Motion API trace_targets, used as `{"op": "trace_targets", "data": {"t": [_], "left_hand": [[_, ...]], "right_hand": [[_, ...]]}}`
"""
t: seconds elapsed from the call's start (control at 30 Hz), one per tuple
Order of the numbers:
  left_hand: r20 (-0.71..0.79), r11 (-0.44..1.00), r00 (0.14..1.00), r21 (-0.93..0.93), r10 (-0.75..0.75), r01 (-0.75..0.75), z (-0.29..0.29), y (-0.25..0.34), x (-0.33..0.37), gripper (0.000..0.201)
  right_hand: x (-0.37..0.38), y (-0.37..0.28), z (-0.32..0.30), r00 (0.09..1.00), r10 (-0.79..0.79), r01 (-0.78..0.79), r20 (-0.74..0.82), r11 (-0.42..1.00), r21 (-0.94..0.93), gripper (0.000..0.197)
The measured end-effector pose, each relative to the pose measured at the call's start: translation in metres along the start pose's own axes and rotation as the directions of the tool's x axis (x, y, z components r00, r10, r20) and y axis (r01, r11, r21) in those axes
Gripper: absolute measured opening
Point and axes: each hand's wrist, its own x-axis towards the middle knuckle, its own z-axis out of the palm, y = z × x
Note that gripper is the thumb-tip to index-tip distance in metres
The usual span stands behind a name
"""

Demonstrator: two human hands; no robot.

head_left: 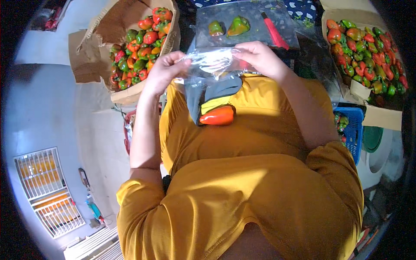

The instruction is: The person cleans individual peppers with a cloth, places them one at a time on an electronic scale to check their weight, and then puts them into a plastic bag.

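Between my two hands a clear plastic bag (pixel 211 60) is stretched sideways, held above my lap. My left hand (pixel 170 68) pinches one end of it between thumb and fingers. At the opposite end, my right hand (pixel 258 56) grips the plastic the same way. Below the bag, a red-orange pepper (pixel 218 115) lies on my lap, touching a grey and yellow cloth (pixel 203 97). Just beyond my hands, two green peppers (pixel 238 26) and a knife with a red handle or cover (pixel 274 31) rest on a grey board (pixel 255 13).
A cardboard box (pixel 99 26) full of red and green peppers stands at the far left. Another pepper-filled cardboard box (pixel 359 89) is at the far right. Beneath that one sits a blue plastic basket (pixel 356 130). A barred window (pixel 50 190) is in the left wall.
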Motion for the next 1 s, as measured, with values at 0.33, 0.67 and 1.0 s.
{"op": "trace_targets", "data": {"t": [0.33, 0.67, 1.0], "left_hand": [[-0.877, 0.922, 0.445, -0.005, 0.182, -0.386, -0.137, -0.087, 0.015, 0.022], [-0.729, 0.752, 0.612, 0.580, 0.307, 0.313, -0.194, -0.146, 0.028, 0.039], [-0.420, 0.880, 0.871, -0.274, 0.254, -0.389, -0.006, -0.023, 0.047, 0.050]], "right_hand": [[-0.007, -0.001, -0.043, 0.927, 0.248, -0.117, -0.280, 0.904, 0.411, 0.030], [0.001, -0.001, -0.026, 0.908, 0.350, -0.153, -0.232, 0.790, 0.594, 0.016], [0.002, -0.004, -0.001, 0.942, 0.254, -0.206, -0.218, 0.953, 0.220, 0.018]]}}
